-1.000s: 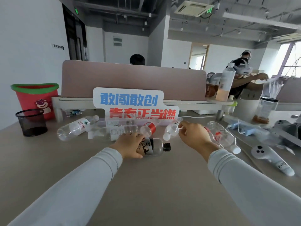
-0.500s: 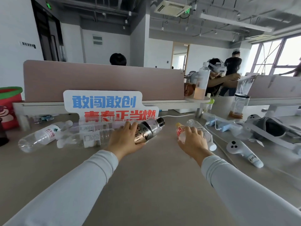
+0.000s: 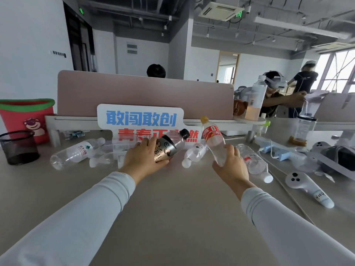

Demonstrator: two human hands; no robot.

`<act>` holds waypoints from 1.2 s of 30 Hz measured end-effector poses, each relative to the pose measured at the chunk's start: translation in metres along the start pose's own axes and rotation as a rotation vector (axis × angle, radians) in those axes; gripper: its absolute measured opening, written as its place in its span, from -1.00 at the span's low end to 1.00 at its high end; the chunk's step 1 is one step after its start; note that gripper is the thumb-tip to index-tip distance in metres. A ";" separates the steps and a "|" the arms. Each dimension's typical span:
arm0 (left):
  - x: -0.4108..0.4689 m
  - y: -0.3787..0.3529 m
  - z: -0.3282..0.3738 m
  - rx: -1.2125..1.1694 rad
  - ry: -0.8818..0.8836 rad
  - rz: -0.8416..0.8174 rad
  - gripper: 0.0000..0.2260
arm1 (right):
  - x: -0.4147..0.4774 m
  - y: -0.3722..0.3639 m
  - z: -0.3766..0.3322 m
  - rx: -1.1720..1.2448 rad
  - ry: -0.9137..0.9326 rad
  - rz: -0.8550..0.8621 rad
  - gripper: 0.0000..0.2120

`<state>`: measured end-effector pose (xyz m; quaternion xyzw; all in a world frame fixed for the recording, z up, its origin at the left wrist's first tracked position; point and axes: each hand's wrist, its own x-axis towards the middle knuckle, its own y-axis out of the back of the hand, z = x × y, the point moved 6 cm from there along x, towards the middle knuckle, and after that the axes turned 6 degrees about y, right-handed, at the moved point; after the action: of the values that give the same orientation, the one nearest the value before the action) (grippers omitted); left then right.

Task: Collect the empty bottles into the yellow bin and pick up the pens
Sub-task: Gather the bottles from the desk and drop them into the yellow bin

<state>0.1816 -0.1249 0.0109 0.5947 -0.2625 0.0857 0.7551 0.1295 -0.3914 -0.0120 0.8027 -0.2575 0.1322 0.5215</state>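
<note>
My left hand (image 3: 143,159) grips a clear bottle with a black-and-silver label and black cap (image 3: 169,145), lifted and tilted up to the right. My right hand (image 3: 231,167) holds a clear bottle with a red label and yellow cap (image 3: 213,138), raised almost upright. Several empty clear bottles lie on the desk: one at the left (image 3: 74,153), one behind my left hand (image 3: 107,160), a small one between my hands (image 3: 194,154), and one right of my right hand (image 3: 254,163). No yellow bin and no pens are in view.
A red bin with a green rim (image 3: 26,120) and a black mesh cup (image 3: 18,146) stand at the far left. A blue-and-red sign (image 3: 140,120) leans on the pink divider (image 3: 144,95). White controllers (image 3: 307,186), a cable and a headset lie at the right.
Both hands have lifted their bottles off the desk: the black-label bottle rose and tilted up, and the red-label bottle went from lying down to nearly upright. The camera swung back left.
</note>
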 end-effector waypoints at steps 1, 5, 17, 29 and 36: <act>-0.001 0.006 -0.010 -0.004 0.020 0.006 -0.24 | 0.001 -0.003 -0.017 0.035 0.042 0.003 -0.41; -0.014 0.035 -0.063 0.001 0.117 0.061 -0.25 | -0.001 -0.026 -0.091 0.150 0.206 -0.023 -0.40; -0.127 0.149 -0.310 0.225 0.549 0.193 -0.33 | -0.052 -0.147 -0.367 0.333 0.639 -0.226 -0.44; -0.304 0.243 -0.491 0.436 1.017 0.267 -0.37 | -0.192 -0.242 -0.622 0.621 1.033 -0.488 -0.44; -0.376 0.268 -0.555 0.513 1.187 0.244 -0.38 | -0.255 -0.277 -0.723 0.691 1.165 -0.575 -0.50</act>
<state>-0.0919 0.5412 -0.0333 0.5734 0.1619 0.5441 0.5908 0.1110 0.4233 -0.0433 0.7565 0.3387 0.4688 0.3052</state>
